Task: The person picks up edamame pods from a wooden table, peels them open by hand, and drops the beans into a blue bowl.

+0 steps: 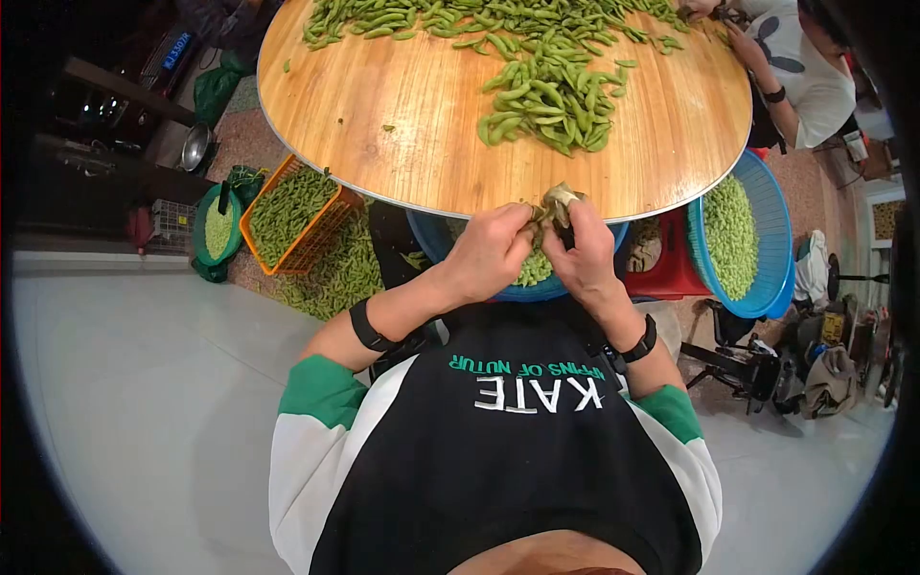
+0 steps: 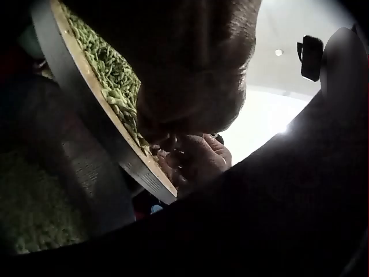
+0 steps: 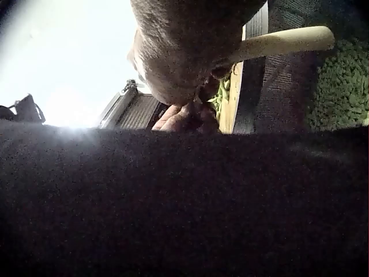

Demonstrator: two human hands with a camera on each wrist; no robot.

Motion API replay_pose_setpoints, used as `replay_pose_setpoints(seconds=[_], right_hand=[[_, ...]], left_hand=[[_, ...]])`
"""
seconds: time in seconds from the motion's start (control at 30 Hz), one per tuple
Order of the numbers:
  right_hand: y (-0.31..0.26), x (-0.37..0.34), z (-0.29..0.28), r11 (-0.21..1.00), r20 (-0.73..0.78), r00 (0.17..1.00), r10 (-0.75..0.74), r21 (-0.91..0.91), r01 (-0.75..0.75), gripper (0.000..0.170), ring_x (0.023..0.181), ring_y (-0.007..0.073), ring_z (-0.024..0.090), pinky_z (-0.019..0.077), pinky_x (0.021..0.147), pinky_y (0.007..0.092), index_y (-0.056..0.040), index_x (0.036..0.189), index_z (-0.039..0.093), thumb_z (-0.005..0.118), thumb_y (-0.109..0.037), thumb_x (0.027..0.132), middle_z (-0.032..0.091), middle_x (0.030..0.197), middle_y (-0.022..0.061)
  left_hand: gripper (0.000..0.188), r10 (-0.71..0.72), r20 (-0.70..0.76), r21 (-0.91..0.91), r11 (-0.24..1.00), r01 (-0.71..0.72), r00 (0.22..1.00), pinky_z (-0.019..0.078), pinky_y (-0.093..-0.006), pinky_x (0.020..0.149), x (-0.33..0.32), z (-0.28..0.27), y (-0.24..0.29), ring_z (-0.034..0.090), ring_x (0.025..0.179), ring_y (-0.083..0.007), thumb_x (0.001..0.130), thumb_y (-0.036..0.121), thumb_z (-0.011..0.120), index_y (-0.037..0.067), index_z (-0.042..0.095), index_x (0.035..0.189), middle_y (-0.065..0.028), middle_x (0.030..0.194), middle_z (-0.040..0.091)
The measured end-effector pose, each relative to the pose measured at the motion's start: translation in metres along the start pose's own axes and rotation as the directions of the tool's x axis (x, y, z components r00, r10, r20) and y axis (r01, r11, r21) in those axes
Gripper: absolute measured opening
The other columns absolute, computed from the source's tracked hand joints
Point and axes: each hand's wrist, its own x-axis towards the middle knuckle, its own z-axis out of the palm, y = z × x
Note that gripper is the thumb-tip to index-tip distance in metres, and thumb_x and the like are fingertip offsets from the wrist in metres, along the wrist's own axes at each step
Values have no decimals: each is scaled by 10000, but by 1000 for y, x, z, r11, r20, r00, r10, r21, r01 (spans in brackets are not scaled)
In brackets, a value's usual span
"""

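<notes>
Above the near edge of the round wooden table (image 1: 431, 163), a crumpled brownish-white thing (image 1: 561, 199) is between the two hands. My left hand (image 1: 487, 251) pinches its left side with thumb and fingertips. On the other side, my right hand (image 1: 585, 254) grips it, knuckles bent. Green pods (image 1: 551, 101) lie piled farther in on the tabletop. Beneath the hands, shelled beans (image 1: 533, 268) show in a blue basket, partly hidden. Both wrist views are dark; the left hand (image 2: 190, 75) and right hand (image 3: 184, 52) hide most of what they hold.
An orange crate (image 1: 292, 220) of pods and a green bowl (image 1: 218, 228) stand at the left, with loose pods on the floor. At the right are a blue basket (image 1: 767, 240) of beans and a red stool (image 1: 666, 264). Another person (image 1: 805, 72) is at the table's far right.
</notes>
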Motion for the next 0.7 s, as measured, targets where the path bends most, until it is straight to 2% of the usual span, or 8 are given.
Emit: replay_pose_setpoints(seconds=[0.17, 0.27, 0.33, 0.47, 0.53, 0.57, 0.63, 0.7], right_hand=[[7, -5, -2, 999, 12, 1000, 9, -47, -8, 287, 735, 363, 568, 466, 616, 384, 16, 1014, 539, 633, 47, 745, 545, 839, 187], [-5, -4, -6, 992, 31, 999, 33, 117, -36, 270, 694, 370, 545, 456, 593, 393, 16, 966, 532, 643, 58, 723, 515, 793, 183], [-2, -9, 0, 996, 35, 999, 12, 85, -15, 266, 691, 371, 542, 455, 592, 393, 16, 957, 531, 645, 60, 721, 514, 789, 184], [-4, -8, -5, 999, 55, 998, -25, 30, 23, 259, 688, 373, 540, 455, 597, 391, 13, 946, 528, 639, 67, 719, 513, 781, 183], [-1, -10, -8, 999, 51, 998, -37, 9, 36, 258, 694, 371, 544, 456, 602, 389, 12, 946, 528, 639, 67, 719, 517, 784, 181], [1, -10, -9, 1000, 49, 999, 1, 19, -2, 261, 696, 366, 550, 457, 604, 385, 11, 948, 534, 643, 64, 717, 521, 784, 176], [3, -9, -9, 999, 48, 998, 37, 31, -38, 263, 698, 361, 555, 458, 605, 381, 10, 950, 539, 648, 61, 716, 525, 784, 171], [0, -12, -5, 996, 18, 999, 51, 75, -53, 260, 695, 351, 565, 460, 606, 376, 7, 951, 554, 653, 56, 716, 531, 780, 163]], left_hand=[[95, -98, 62, 11, 995, 97, 993, 431, -458, 628, -5, 2, 4, 539, 732, -442, 791, 39, 533, -44, 490, 810, -251, 745, 531], [110, -202, 74, -35, 978, 205, 977, 440, -450, 630, -7, 7, -2, 549, 732, -442, 762, 35, 532, -45, 505, 833, -258, 749, 548], [144, -250, 68, -38, 967, 253, 966, 449, -445, 645, -10, 11, -2, 563, 757, -446, 742, 14, 514, -50, 528, 871, -272, 785, 568], [201, -187, 63, -66, 979, 191, 980, 463, -438, 663, -11, 14, -12, 577, 783, -448, 731, -12, 491, -43, 551, 921, -279, 810, 577], [205, -82, 85, -56, 995, 87, 993, 479, -428, 688, -10, 8, -15, 588, 819, -449, 764, -30, 481, -40, 560, 953, -274, 837, 595], [205, -81, 85, -56, 995, 85, 993, 479, -428, 688, -10, 6, -15, 588, 819, -449, 764, -30, 481, -40, 560, 953, -274, 837, 595], [167, -71, -62, -159, 985, 60, 996, 495, -403, 690, -12, 4, -13, 617, 813, -411, 810, -12, 520, -40, 565, 968, -252, 831, 613], [146, -121, -33, -215, 970, 112, 992, 497, -388, 674, -15, 2, -4, 628, 795, -380, 823, 9, 545, -41, 564, 958, -240, 829, 618]])
